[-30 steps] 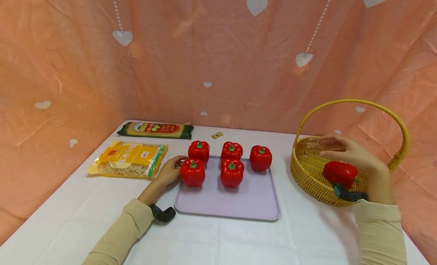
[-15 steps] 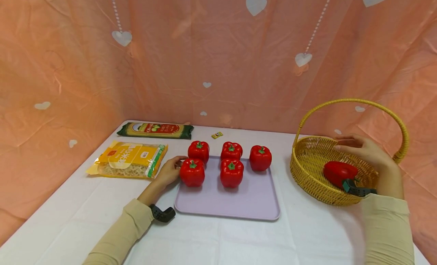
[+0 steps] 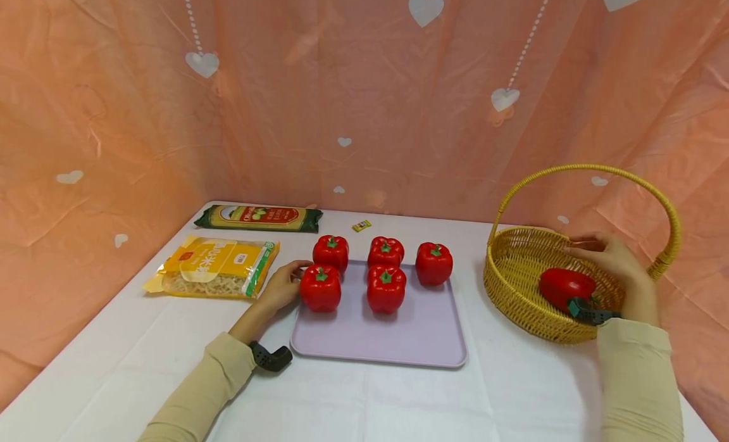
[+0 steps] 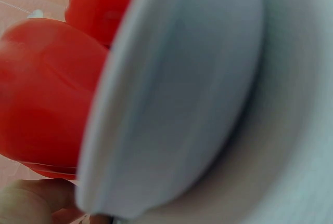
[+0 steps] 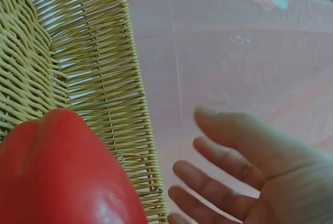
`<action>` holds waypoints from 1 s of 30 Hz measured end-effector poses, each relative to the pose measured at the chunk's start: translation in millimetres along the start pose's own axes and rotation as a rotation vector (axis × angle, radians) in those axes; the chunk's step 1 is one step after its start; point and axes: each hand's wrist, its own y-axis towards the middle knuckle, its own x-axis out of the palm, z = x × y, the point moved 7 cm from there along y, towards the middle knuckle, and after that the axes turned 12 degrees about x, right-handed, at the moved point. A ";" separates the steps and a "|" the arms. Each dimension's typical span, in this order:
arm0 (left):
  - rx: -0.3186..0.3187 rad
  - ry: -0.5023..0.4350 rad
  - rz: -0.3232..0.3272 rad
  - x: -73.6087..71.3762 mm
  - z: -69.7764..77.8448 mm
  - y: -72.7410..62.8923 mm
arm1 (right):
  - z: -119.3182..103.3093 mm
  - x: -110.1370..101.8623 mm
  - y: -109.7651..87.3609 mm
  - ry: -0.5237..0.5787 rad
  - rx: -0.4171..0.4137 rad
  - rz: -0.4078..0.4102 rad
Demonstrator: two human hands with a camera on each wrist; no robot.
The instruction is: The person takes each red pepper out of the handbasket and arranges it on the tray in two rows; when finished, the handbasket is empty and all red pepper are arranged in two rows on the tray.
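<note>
My left hand (image 3: 283, 286) is at the left rim of a pale lilac tray (image 3: 376, 340), beside the front-left red bell pepper (image 3: 321, 290). In the left wrist view, its thumb and fingers (image 4: 36, 200) lie at the tray rim (image 4: 156, 104), just below a pepper (image 4: 47, 94); the fingertips are partly hidden, though they appear to grip the rim. My right hand (image 3: 617, 261) hovers over the right side of a wicker basket (image 3: 515, 303), holding nothing, fingers loosely bent and spread in the right wrist view. Inside the basket a red bell pepper (image 3: 564, 285) lies on its side.
Several more red bell peppers, such as one at the back right (image 3: 434, 263), stand on the tray. Left of it lie a yellow noodle bag (image 3: 219, 265) and a green-ended pasta packet (image 3: 259, 218). A small yellow sachet (image 3: 361, 225) lies behind. The basket's tall handle (image 3: 586, 168) arches up.
My right hand has moved right, away from the pepper in the basket, then slightly back left and lower. The left hand, tray and peppers have stayed in place.
</note>
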 end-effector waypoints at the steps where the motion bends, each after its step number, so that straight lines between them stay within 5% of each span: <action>1: 0.000 0.000 0.000 0.0 -0.2 -0.1 | 1.0 0.2 0.1 0.001 -0.004 0.002; 6: 0.000 -0.007 -0.006 0.5 -0.9 -0.4 | 10.2 7.2 -0.1 -0.038 0.062 -0.080; 17: -0.013 -0.013 -0.001 1.2 -2.2 1.3 | 25.3 36.1 -6.2 -0.078 0.199 -0.435; 21: -0.015 -0.010 0.000 1.1 -3.0 0.7 | 28.7 40.3 -8.4 -0.099 0.216 -0.488; 30: -0.036 -0.022 0.002 1.8 -2.3 -0.1 | 38.0 50.1 -17.8 0.173 0.419 -0.568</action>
